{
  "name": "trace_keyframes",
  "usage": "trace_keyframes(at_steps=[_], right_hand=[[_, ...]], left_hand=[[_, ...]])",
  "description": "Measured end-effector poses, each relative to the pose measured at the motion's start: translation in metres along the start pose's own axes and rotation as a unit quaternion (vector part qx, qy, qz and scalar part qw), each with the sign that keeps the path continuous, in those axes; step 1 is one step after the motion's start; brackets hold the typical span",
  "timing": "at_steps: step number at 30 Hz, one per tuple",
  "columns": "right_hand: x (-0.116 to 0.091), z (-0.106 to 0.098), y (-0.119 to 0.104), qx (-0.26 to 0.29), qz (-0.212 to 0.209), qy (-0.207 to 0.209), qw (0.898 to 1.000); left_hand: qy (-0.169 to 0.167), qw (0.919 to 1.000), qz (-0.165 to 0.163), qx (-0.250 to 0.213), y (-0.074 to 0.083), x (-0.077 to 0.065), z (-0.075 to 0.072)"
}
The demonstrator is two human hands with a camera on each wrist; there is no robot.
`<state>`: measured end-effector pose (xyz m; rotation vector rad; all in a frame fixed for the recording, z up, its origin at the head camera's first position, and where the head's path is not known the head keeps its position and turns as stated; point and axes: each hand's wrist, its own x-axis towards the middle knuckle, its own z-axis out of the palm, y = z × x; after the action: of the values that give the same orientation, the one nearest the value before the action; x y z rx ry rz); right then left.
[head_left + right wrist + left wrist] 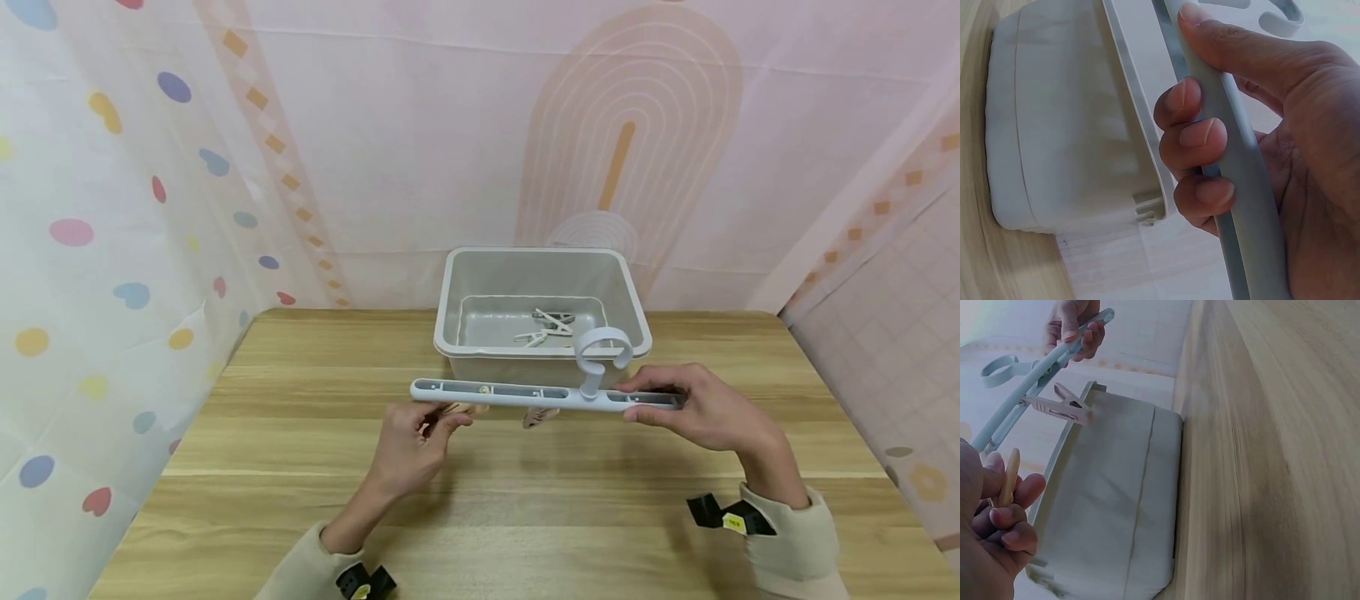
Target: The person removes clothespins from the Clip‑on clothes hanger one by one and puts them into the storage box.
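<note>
A light blue-grey clip hanger (510, 400) with a curled hook is held up over the table in front of the bin. My right hand (712, 412) grips its right end, the fingers wrapped round the bar in the right wrist view. Just under the bar's left part, my left hand (405, 454) pinches a tan clothespin (1010, 478) between thumb and fingers. Whether that clothespin joins the bar is hidden. Another clothespin (1060, 407), pinkish-beige, hangs from the bar nearer its middle, to the right of my left hand.
Behind the hanger a grey plastic bin (480, 352) stands at the table's back edge. Several white and grey clothespins (553, 323) lie on its floor. The wooden table (525, 525) meets a patterned curtain (390, 167) at the back and left.
</note>
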<state>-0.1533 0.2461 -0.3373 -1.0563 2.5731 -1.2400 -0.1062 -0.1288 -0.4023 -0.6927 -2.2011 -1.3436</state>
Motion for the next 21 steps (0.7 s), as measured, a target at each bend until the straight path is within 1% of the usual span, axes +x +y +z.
trace_keyframes(at_steps=[2,5,8,9,12,15,21], right_hand=[[0.0001,0.0001,-0.0004,0.003,0.005,0.0,1.0],[0.0003,0.0001,-0.001,0.006,0.005,0.0,1.0],[0.0004,-0.0006,-0.0015,0.004,0.005,0.001,1.0],[0.0005,-0.0009,-0.0016,0.002,0.004,0.001,1.0],[0.0005,-0.0016,-0.0018,-0.005,0.006,0.002,1.0],[0.0006,-0.0018,-0.0019,-0.007,0.003,0.002,1.0],[-0.0009,-0.0019,-0.0023,0.001,0.003,0.003,1.0]], left_hand=[[0.003,0.9999,0.011,-0.003,0.0,0.0008,0.0005],[0.006,0.9997,0.01,-0.02,0.0008,0.0016,0.0023],[0.006,0.9994,-0.011,-0.031,0.0015,0.0016,0.0034],[0.004,0.9993,-0.021,-0.032,0.0015,0.0013,0.0034],[0.001,0.999,-0.038,-0.023,0.0,0.0002,0.0028],[-0.006,0.9987,-0.047,-0.017,-0.0008,-0.0012,0.0011],[-0.034,0.9977,-0.057,-0.012,-0.0023,-0.0015,-0.0048]])
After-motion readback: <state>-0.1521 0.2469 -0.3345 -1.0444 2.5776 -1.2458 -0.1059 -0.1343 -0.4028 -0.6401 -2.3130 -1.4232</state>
